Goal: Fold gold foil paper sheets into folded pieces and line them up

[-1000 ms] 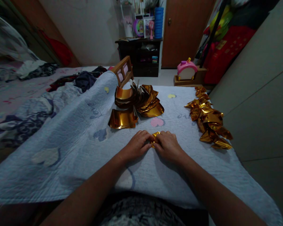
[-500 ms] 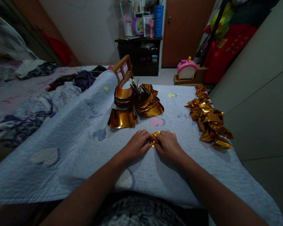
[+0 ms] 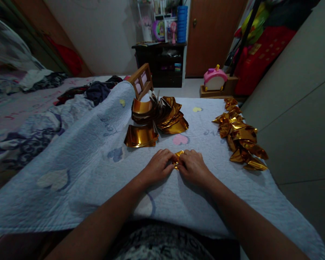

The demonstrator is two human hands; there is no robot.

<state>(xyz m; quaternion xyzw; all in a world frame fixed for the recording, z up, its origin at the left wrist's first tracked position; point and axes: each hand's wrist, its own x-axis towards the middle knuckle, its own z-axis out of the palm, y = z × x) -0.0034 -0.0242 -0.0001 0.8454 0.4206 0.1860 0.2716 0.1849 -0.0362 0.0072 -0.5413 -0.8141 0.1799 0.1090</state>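
Between my two hands is a small piece of shiny gold foil paper (image 3: 178, 155), mostly covered by my fingers. My left hand (image 3: 159, 165) is closed on its left side, thumb and fingertips pressed together. On the right side my right hand (image 3: 193, 165) pinches the same piece. Both hands rest low over the quilted cover. Past them lie fanned stacks of flat gold foil sheets (image 3: 142, 136), curling at the edges. Off to the right is a row of folded gold foil pieces (image 3: 242, 135), heaped on each other.
A light blue quilted cover (image 3: 103, 195) with heart shapes drapes the table. A wooden chair back (image 3: 144, 81) rises at its far left edge. Rumpled clothes (image 3: 97, 90) lie on a bed at left. A pale cabinet (image 3: 300, 122) stands close on the right.
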